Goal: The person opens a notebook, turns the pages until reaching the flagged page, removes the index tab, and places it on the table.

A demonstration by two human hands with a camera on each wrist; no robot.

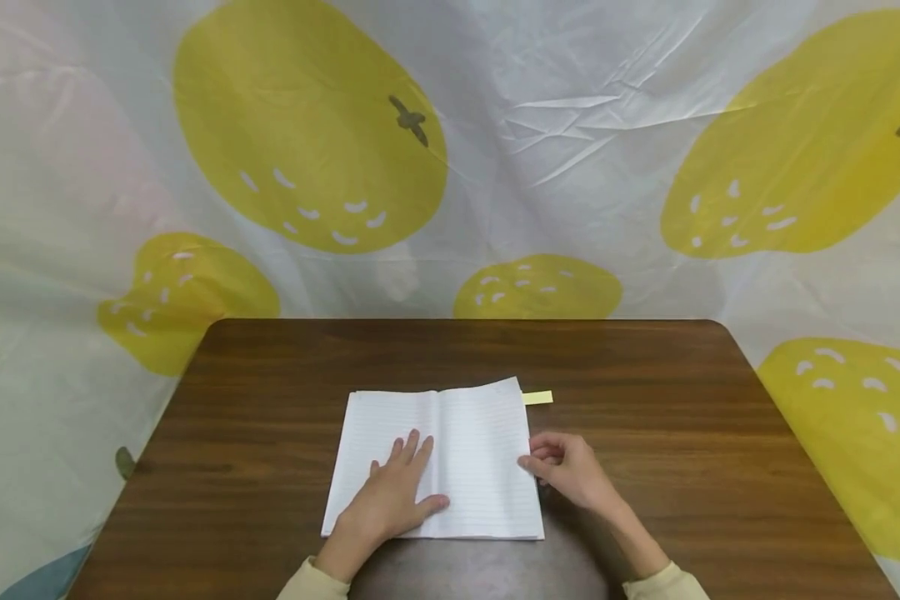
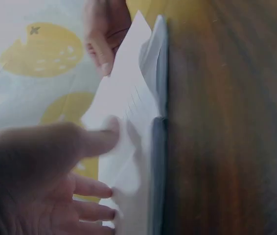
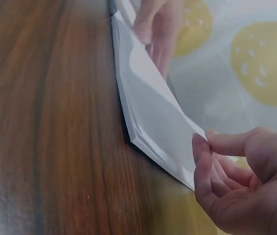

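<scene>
Open lined notebook [image 1: 438, 454] lies flat on the near middle of the brown table [image 1: 682, 433]. My left hand [image 1: 390, 500] rests palm down on its left page, fingers straight and spread, gripping nothing. My right hand [image 1: 570, 471] is at the right edge, thumb and forefinger pinching the corner of the top sheet [image 3: 163, 117], which lifts off the stack. A yellow sticky tab [image 1: 537, 397] pokes out beyond the far right corner. Fruit-print cloth [image 1: 307, 125] hangs behind the table
</scene>
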